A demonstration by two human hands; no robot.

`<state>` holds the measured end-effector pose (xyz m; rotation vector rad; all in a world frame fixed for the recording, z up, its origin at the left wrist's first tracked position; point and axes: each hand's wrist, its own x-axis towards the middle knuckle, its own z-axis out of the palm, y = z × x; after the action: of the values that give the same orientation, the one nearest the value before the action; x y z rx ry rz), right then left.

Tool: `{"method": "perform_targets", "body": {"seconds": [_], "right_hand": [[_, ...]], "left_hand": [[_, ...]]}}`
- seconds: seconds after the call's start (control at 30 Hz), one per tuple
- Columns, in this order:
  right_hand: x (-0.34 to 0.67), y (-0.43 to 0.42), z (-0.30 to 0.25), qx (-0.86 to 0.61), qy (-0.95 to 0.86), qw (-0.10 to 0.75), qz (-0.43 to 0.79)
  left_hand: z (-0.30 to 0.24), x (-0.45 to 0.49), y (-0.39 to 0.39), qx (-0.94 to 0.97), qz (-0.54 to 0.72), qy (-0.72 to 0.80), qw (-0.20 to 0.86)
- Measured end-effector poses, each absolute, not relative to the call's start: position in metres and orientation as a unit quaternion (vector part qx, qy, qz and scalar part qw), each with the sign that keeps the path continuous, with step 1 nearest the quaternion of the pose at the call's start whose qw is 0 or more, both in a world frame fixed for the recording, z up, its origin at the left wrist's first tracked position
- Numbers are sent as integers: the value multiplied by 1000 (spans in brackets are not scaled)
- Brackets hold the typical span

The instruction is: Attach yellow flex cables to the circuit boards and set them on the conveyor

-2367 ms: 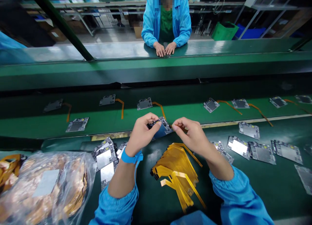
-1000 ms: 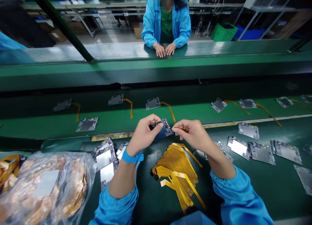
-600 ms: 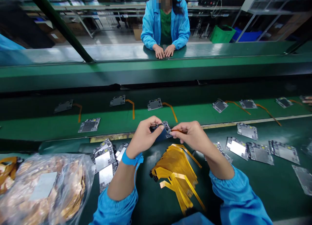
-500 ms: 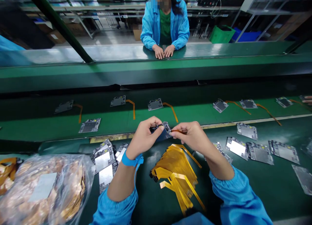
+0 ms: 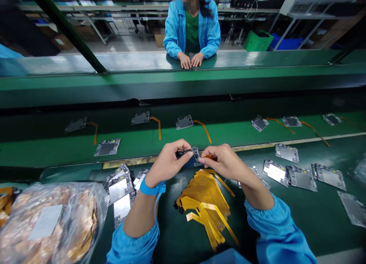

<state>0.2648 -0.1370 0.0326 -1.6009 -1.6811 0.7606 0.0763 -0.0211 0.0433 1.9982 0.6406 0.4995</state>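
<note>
My left hand (image 5: pixel 168 162) grips a small dark circuit board (image 5: pixel 191 156) just above the near green bench, fingers curled round its left edge. My right hand (image 5: pixel 224 162) is pinched on the end of an orange flex ribbon (image 5: pixel 211 157) at the board's right edge. Both hands meet at the board. Below them lies a heap of yellow flex ribbons (image 5: pixel 204 199). A blue strap circles my left wrist.
Silver boards are stacked at the left (image 5: pixel 121 189) and spread at the right (image 5: pixel 300 177). A clear bag of parts (image 5: pixel 48 222) sits at the lower left. Boards with ribbons (image 5: pixel 185 122) ride the conveyor belt (image 5: pixel 228 132). A person in a blue coat (image 5: pixel 192 28) sits opposite.
My hands have drawn closer together, the right one bringing the ribbon end up to the board. The boards on the belt have drifted to the right.
</note>
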Motion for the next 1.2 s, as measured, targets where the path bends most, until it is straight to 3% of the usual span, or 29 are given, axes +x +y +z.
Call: {"method": "perform_targets", "body": {"seconds": [0.5,0.8,1.2], "right_hand": [[260,-138,34,-625,-705,289,172],[269,-140,36,-623,-643,327,303],[270,-143,45,-608,-642,325,334]], "left_hand": [[37,71,-18,806,206,281,479],[39,72,-17,774,203,280,530],[43,73,-19,752,200,280,562]]}}
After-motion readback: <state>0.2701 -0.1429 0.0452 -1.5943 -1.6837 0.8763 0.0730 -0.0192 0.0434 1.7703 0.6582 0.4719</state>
